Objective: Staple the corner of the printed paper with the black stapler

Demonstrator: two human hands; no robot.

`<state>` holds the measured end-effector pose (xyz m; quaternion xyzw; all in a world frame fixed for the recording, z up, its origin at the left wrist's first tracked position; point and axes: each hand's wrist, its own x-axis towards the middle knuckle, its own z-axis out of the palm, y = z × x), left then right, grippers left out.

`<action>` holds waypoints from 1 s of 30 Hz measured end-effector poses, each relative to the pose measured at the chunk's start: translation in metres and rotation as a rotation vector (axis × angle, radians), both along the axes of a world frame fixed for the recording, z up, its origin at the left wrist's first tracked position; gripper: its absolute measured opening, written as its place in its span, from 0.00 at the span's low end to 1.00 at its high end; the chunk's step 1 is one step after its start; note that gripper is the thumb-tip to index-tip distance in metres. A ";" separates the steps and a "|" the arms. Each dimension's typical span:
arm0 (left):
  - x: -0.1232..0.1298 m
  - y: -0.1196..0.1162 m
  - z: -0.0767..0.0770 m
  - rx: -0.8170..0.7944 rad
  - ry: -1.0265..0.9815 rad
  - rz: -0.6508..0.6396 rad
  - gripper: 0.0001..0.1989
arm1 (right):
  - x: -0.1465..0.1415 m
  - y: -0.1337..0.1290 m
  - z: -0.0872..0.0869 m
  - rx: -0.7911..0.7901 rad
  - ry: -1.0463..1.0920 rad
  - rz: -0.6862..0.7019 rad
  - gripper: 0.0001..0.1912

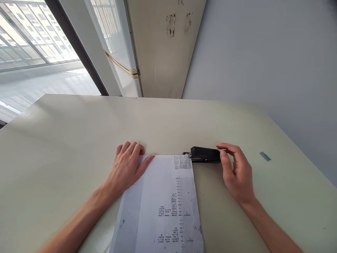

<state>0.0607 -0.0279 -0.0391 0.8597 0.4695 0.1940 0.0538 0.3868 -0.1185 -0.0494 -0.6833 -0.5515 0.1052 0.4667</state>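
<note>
Paper (pixel 158 196) on bench (pixel 79 140): runs from mid-bench toward near edge; its near end cut off by frame, as is near edge of bench. Stapler (pixel 205 154) at paper's far R corner, approx. midway betw. that and bench R edge's small grey strip (pixel 265 156). Whether corner sits in stapler's mouth: can't tell; base tip just shows past paper's far edge.

L hand (pixel 129 160) at paper's far L corner: thumb laid on sheet, other fingers bent, tips hidden; pinching or only pressing, can't tell. R hand (pixel 237 168) at stapler's rear end: fingers loosely curved, thumb & index apart, not clenched; contact w/ stapler unclear. Both forearms cut off by frame.

Writing: small dark print on paper, a dense block by far R corner, short lines below; too small to read. Stapler markings, if any, illegible.

Looks: paper white, greyer band along L side, few dark smudges. Stapler black, top arm raised over slim base.
</note>
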 end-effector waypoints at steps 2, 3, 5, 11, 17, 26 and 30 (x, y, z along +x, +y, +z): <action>0.000 0.001 0.001 0.015 0.000 -0.016 0.17 | -0.002 -0.001 0.001 0.025 -0.019 0.013 0.12; 0.000 0.001 0.002 0.019 -0.003 -0.023 0.17 | -0.002 -0.001 0.001 0.033 -0.026 0.020 0.12; -0.001 0.002 0.001 0.017 -0.014 -0.035 0.18 | -0.003 -0.001 0.002 0.046 -0.038 0.033 0.12; -0.006 0.004 0.000 -0.148 -0.081 0.010 0.21 | -0.006 0.000 0.004 0.080 -0.061 0.044 0.10; -0.011 0.010 0.010 -0.317 -0.138 -0.173 0.17 | -0.005 -0.002 0.004 0.086 -0.053 0.038 0.10; -0.015 0.016 0.011 -0.369 -0.273 -0.308 0.16 | -0.009 -0.004 0.010 0.159 -0.089 0.094 0.08; -0.017 0.016 0.010 -0.416 -0.290 -0.306 0.16 | -0.011 -0.005 0.011 0.195 -0.150 0.140 0.07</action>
